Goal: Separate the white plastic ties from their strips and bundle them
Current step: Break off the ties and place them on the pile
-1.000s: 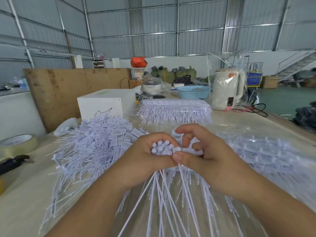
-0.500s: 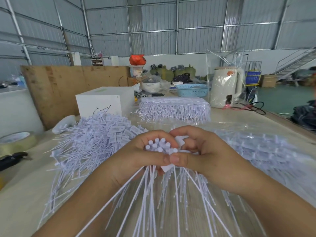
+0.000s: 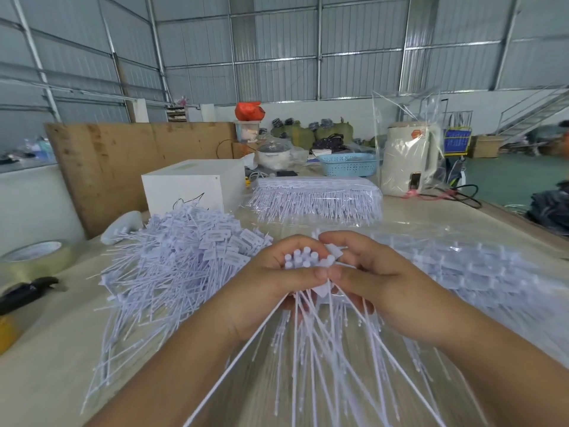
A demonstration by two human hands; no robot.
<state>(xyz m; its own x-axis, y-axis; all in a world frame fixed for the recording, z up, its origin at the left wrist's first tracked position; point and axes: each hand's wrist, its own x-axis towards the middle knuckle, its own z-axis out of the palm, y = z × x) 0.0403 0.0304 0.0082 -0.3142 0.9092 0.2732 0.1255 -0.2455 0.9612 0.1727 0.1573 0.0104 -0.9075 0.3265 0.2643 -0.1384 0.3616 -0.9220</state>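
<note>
Both hands meet over the counter (image 3: 46,374), just in front of the white box (image 3: 197,189). The left hand (image 3: 268,291) has its fingers curled round a bunch of white ties (image 3: 304,260), whose round heads stick up above the thumb while their thin tails fan down and toward the viewer. The right hand (image 3: 378,288) presses in from the other side, thumb tip touching the left thumb tip, its fingers bent and pinching a tag end of the same bunch (exactly which tie it holds I cannot tell).

Between the box and the left hand lies a big loose heap of separated ties (image 3: 172,260), tags jumbled together. Right of the box, on the far side of the hands, sits a neat stack of ties still on strips (image 3: 317,195) under clear plastic. More ties in clear wrap (image 3: 468,266) spread out just beside the right hand. Left of the box and nearer the viewer, by the counter's edge, rest a tape roll (image 3: 37,257) and a black tool (image 3: 27,291).
</note>
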